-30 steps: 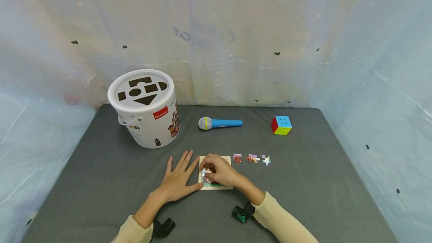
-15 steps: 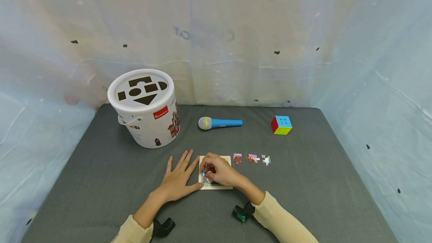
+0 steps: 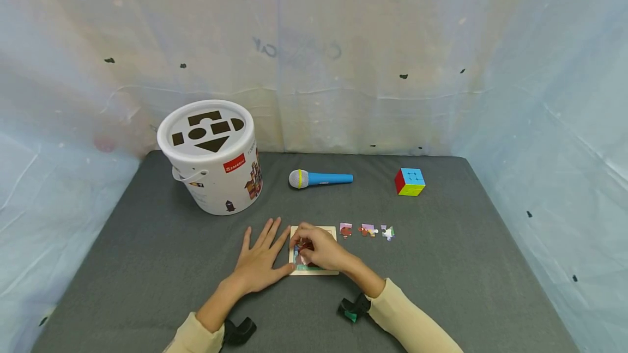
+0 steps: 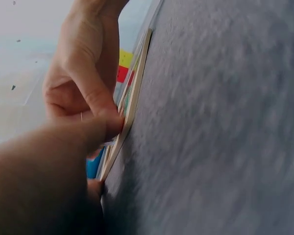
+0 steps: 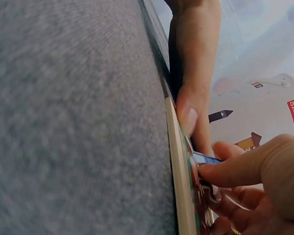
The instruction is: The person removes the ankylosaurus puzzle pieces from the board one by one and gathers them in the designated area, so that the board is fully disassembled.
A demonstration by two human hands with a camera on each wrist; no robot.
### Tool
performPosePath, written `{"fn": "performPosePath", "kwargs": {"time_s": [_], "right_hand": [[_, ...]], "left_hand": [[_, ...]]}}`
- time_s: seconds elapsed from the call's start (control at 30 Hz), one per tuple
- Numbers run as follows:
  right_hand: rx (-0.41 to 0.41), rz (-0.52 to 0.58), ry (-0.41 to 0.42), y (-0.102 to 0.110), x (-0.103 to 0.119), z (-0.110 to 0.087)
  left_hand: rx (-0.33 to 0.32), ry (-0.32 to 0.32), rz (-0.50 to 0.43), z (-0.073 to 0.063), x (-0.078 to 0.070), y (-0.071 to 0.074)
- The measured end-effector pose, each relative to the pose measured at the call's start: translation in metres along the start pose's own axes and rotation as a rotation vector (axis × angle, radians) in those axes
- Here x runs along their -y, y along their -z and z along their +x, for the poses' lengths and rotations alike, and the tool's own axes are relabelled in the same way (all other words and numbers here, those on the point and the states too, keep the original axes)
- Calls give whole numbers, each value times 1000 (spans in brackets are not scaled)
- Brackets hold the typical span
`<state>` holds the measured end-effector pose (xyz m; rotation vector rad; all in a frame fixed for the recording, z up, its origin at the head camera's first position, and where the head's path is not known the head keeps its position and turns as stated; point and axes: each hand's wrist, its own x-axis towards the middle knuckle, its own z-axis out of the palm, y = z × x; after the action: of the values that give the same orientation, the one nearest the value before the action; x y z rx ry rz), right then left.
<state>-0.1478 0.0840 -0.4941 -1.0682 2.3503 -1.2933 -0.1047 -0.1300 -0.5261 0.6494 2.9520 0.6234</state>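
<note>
A small wooden-framed jigsaw puzzle (image 3: 319,273) lies flat in front of the person, with part of its picture covered by the right hand. The left hand (image 3: 260,267) is spread on the cloth at the puzzle's left side, its thumb touching the frame's lower left corner and its index fingertip near the upper left one. Over the puzzle's left half, the right hand (image 3: 321,248) pinches a puzzle piece (image 5: 204,158) between thumb and fingers. In the right wrist view the piece's blue edge stands tilted above the board. Most of that piece is hidden by the fingers.
Right of the board lie three loose puzzle pieces (image 3: 368,230) in a row. Farther back are a blue toy microphone (image 3: 326,178) and a puzzle cube (image 3: 410,182). A white bucket (image 3: 211,178) with shape cutouts in its lid stands at the back left.
The right thumb and fingers shift very slightly over the same spot, and the pinched piece shows less of its pale face. The left hand stays put.
</note>
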Motion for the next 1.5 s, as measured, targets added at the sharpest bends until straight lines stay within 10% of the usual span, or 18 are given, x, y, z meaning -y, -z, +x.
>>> {"fn": "performPosePath", "kwargs": {"time_s": [1.5], "right_hand": [[-60,261,-12,15,-18,-4]], "left_hand": [[10,35,-15,1,-8,7]]}}
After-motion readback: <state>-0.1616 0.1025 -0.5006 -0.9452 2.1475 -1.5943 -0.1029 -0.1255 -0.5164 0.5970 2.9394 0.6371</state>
